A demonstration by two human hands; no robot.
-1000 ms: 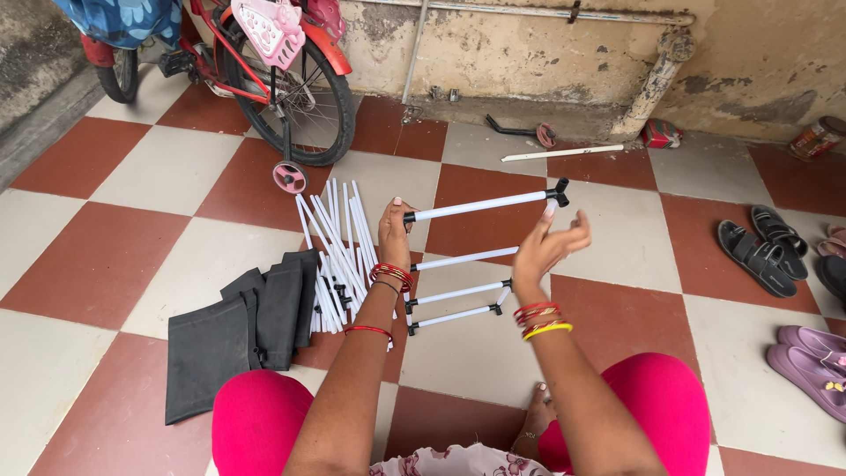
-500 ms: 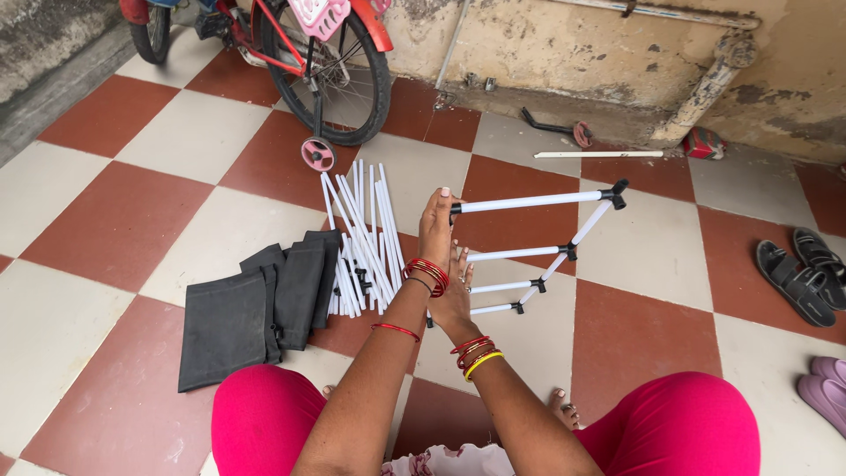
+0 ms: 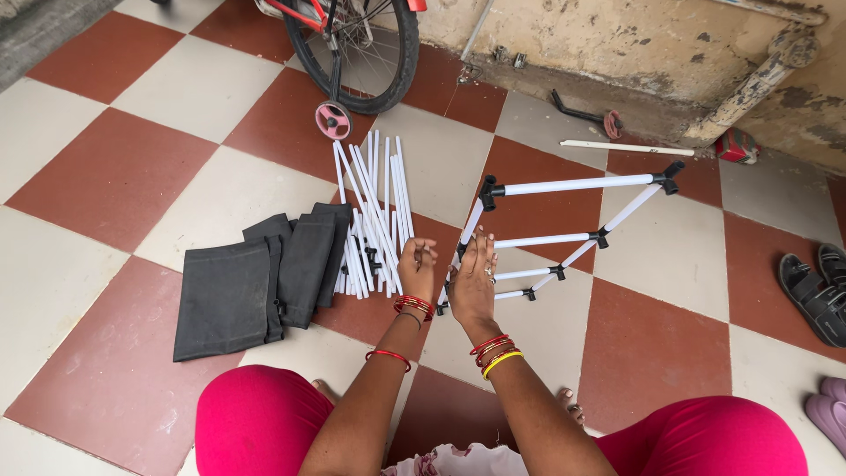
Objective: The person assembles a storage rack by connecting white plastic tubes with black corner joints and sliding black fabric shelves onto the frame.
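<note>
A ladder-like frame [image 3: 573, 186] of white tubes joined by black connectors stands tilted on the checkered floor, with several rungs. My right hand [image 3: 474, 280] holds the frame's left side tube low down, fingers laid along it. My left hand [image 3: 417, 269] is just to the left, off the frame, fingers loosely curled with nothing seen in them. It hovers by the near end of a pile of loose white tubes [image 3: 374, 198]. Folded dark grey fabric panels [image 3: 229, 295] lie left of the pile.
A red bicycle's rear wheel [image 3: 388, 62] with a pink training wheel [image 3: 333, 120] stands at the back. By the wall lie a loose white tube [image 3: 626, 147], a black bar and a red can [image 3: 736, 144]. Black sandals [image 3: 824, 300] and a purple shoe [image 3: 828, 410] sit at right.
My left hand let go of the frame's top left corner and dropped toward the tube pile. My right hand came from the right side to the left side tube. The view tilted down.
</note>
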